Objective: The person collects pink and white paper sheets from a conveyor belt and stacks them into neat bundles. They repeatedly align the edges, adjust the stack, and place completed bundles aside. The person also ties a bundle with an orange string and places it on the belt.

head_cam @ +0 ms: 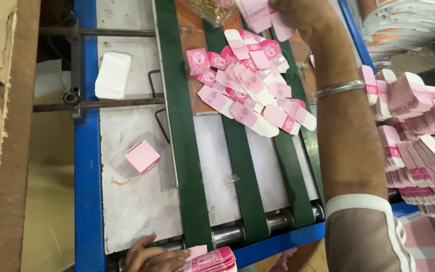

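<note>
Head view: right hand (pixel 298 15) at top, fingers pinched on pink-and-white flat cartons (pixel 258 15). Left hand (pixel 152 257) at bottom edge, resting against banded pink stack (pixel 210 261); grip unclear. Loose pink cartons (pixel 252 85) scattered across green belts (pixel 182 151). Folded pink box (pixel 142 156) on grey plate. Bundled stacks (pixel 419 141) far right.

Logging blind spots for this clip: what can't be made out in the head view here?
- Right hand: fingers cut off by the top edge, so its grip on the pink cartons is unclear.
- Left hand: partly cut by the bottom edge; its hold on the pink stack is hidden.
- Print on the flat cartons on the belts: too small.
- Gold packet: cropped at top.
</note>
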